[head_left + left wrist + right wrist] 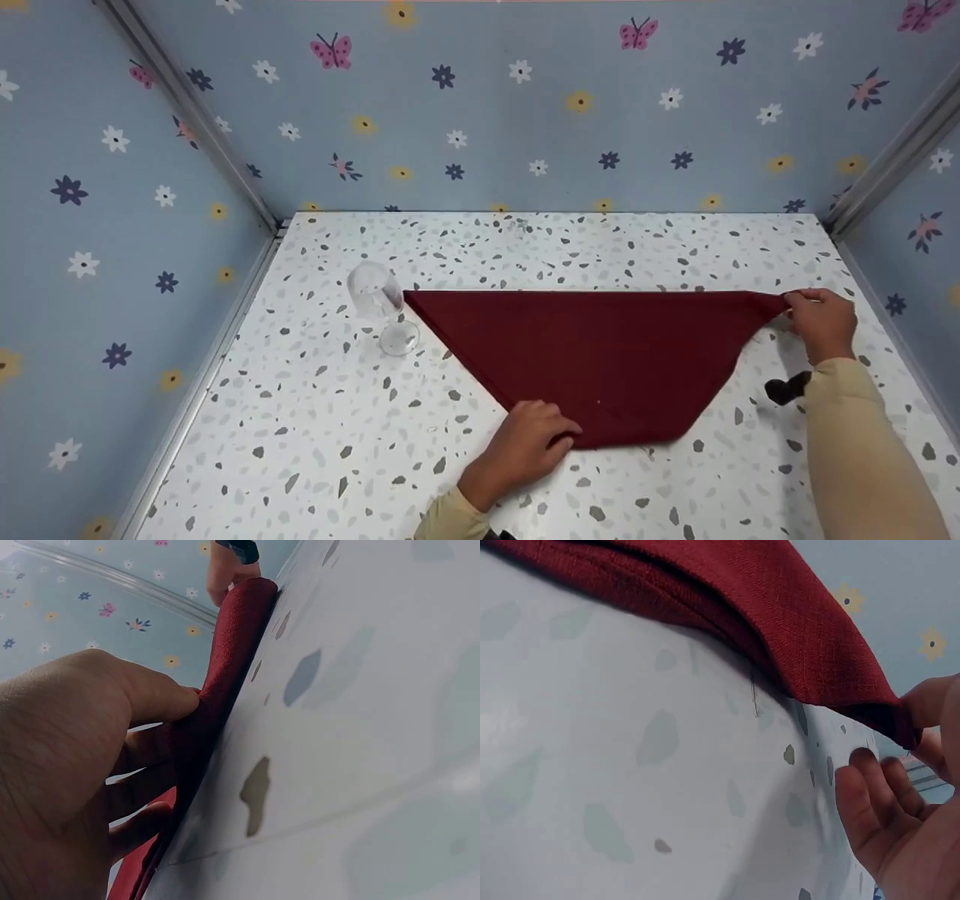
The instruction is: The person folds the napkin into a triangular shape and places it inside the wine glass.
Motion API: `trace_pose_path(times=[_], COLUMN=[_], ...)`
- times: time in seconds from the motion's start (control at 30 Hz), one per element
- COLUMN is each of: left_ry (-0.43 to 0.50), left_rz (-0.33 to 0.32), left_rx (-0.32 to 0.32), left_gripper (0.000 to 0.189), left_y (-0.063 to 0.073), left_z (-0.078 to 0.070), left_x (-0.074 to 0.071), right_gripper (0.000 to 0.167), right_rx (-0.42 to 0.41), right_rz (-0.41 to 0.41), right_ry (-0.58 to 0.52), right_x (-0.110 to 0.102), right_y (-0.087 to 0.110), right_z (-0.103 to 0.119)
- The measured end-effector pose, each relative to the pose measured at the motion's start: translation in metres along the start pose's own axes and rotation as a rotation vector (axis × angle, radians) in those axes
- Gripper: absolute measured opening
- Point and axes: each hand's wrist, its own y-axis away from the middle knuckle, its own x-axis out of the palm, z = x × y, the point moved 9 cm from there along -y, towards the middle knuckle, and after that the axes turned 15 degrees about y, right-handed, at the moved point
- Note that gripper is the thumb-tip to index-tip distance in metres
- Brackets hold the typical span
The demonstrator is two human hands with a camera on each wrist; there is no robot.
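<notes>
A dark red cloth napkin (600,352), folded with a long straight edge at the back, lies on the speckled table. At its right corner my right hand (823,322) pinches the tip between thumb and index finger, drawing it up off the surface. In the right wrist view the other fingers (870,802) curl loosely below that corner. My left hand (525,442) is at the near left edge, with thumb and fingers on the fold. The left wrist view shows the thumb (169,699) against the rolled cloth edge (232,645), the fingers partly hidden behind it.
A clear stemmed glass (375,292) stands left of the napkin, close to its left corner. Blue flowered panels (495,105) with metal frame strips (187,105) close off the back and sides of the speckled table (300,420).
</notes>
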Motion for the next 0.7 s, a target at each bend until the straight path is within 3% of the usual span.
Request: trace_pose_path(times=[0.17, 0.27, 0.47, 0.53, 0.6, 0.7], left_ry=[-0.013, -0.019, -0.016, -0.014, -0.015, -0.022], left_rz=[0.017, 0.021, 0.018, 0.016, 0.014, 0.017], left_rx=[-0.016, -0.017, -0.017, -0.014, -0.010, -0.009], left_gripper=[0.019, 0.018, 0.018, 0.018, 0.018, 0.018], left_y=[0.000, 0.000, 0.000, 0.001, 0.001, 0.002], left_z=[0.001, 0.001, 0.001, 0.001, 0.001, 0.001], left_x=[0.001, 0.001, 0.002, 0.002, 0.001, 0.001], right_gripper=[0.005, 0.007, 0.008, 0.014, 0.034, 0.061], right_rx=[0.129, 0.186, 0.307, 0.310, 0.295, 0.251], right_rz=[-0.021, -0.019, 0.130, 0.176, 0.214, 0.236], right_ry=[-0.390, -0.573, -0.853, -0.898, -0.894, -0.756], right_x=[-0.004, -0.005, 0.004, 0.007, 0.010, 0.013], right_y=[0.003, 0.006, 0.012, 0.014, 0.015, 0.014], right_z=[-0.004, -0.003, 0.000, 0.002, 0.003, 0.001])
